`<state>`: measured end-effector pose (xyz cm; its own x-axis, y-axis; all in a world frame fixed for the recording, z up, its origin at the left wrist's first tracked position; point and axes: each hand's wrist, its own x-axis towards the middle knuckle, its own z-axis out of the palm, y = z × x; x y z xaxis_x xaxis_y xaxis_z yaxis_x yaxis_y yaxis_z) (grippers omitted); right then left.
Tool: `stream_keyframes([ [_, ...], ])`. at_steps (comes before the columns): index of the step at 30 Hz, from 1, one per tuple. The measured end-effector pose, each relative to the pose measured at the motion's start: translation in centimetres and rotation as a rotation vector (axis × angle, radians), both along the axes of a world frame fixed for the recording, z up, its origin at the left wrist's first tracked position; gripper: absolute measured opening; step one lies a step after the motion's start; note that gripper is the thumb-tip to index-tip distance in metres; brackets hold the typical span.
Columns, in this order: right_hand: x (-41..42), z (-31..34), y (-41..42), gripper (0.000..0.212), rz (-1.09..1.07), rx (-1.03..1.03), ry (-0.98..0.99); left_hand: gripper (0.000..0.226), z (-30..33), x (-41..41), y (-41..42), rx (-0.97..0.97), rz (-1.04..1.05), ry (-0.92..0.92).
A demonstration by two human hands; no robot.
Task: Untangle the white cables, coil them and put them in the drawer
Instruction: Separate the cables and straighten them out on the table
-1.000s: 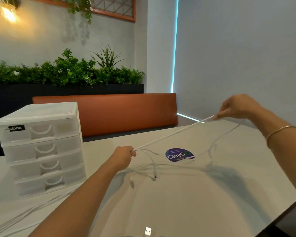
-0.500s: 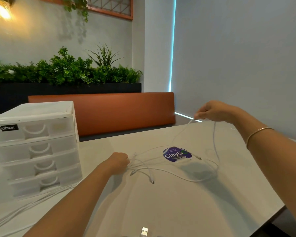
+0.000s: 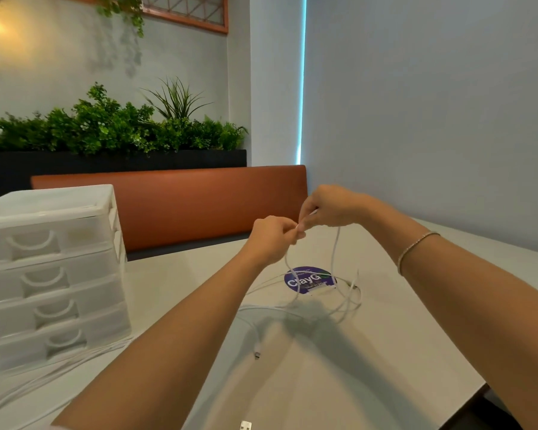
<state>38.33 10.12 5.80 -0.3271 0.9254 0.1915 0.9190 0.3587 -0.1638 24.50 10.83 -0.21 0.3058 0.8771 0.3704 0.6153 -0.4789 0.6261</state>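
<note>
My left hand (image 3: 271,238) and my right hand (image 3: 325,207) meet above the middle of the table, fingertips touching, and both pinch a thin white cable (image 3: 334,259). Its strands hang down from the hands in loops onto the tabletop around a round purple sticker (image 3: 308,279). One plug end (image 3: 257,355) lies loose on the table below my left forearm. A white drawer unit (image 3: 48,274) with several shut drawers stands at the left.
More white cables (image 3: 44,372) trail along the table's left front, below the drawer unit. A white USB plug (image 3: 245,425) lies at the near edge. The table edge (image 3: 466,401) runs diagonally at the right. An orange bench back (image 3: 184,203) lies beyond.
My hands were far apart with the cable stretched taut. They have come together above the table, and the cable has gone slack and hangs in loops.
</note>
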Motion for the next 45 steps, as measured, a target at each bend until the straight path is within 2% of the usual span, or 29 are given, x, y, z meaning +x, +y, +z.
stream_keyframes([
  [6,5.1,0.0,-0.2,0.007,-0.095,-0.054,0.135,0.021,-1.4,-1.5,1.3,-0.026,0.088,-0.043],
  [9,7.8,0.1,0.0,0.017,-0.184,-0.033,0.16,0.023,-2.0,-2.3,1.7,-0.053,0.13,-0.045],
  [15,11.4,0.7,-0.8,0.02,-0.302,0.064,0.254,0.024,-3.5,-4.0,2.6,-0.115,0.188,-0.07],
  [19,14.4,2.0,-1.3,0.027,-0.434,0.187,0.205,0.023,-4.7,-6.9,2.9,-0.16,0.292,-0.083],
  [21,15.8,2.8,-1.9,0.027,-0.477,0.223,0.285,0.022,-5.3,-8.1,2.9,-0.161,0.328,-0.099],
  [27,15.7,2.9,-1.4,0.031,-0.644,0.387,0.289,0.023,-5.1,-7.3,3.0,-0.166,0.334,-0.143],
  [30,14.9,3.2,-1.3,0.03,-0.647,0.431,0.379,0.026,-4.9,-6.8,2.5,-0.195,0.313,-0.098],
  [32,13.6,3.7,-1.4,0.028,-0.595,0.432,0.449,0.032,-4.6,-6.1,1.8,-0.319,0.227,-0.055],
  [35,11.4,4.5,-1.6,0.029,-0.515,0.497,0.371,0.066,-3.5,-5.0,1.1,-0.489,0.067,0.236],
  [37,9.7,5.2,-2.1,0.027,-0.435,0.52,0.354,0.066,-1.7,-4.1,0.9,-0.394,0.033,0.292],
  [39,8.1,5.6,-2.2,0.025,-0.366,0.535,0.321,0.055,0.6,-2.9,0.5,-0.232,0.005,0.121],
  [42,5.8,5.7,-2.2,0.024,-0.266,0.52,0.22,0.044,3.6,-0.4,-0.5,-0.089,-0.079,-0.171],
  [45,3.8,4.7,-2.0,0.021,-0.165,0.437,0.204,0.029,4.4,1.7,-1.1,-0.009,-0.09,-0.233],
])
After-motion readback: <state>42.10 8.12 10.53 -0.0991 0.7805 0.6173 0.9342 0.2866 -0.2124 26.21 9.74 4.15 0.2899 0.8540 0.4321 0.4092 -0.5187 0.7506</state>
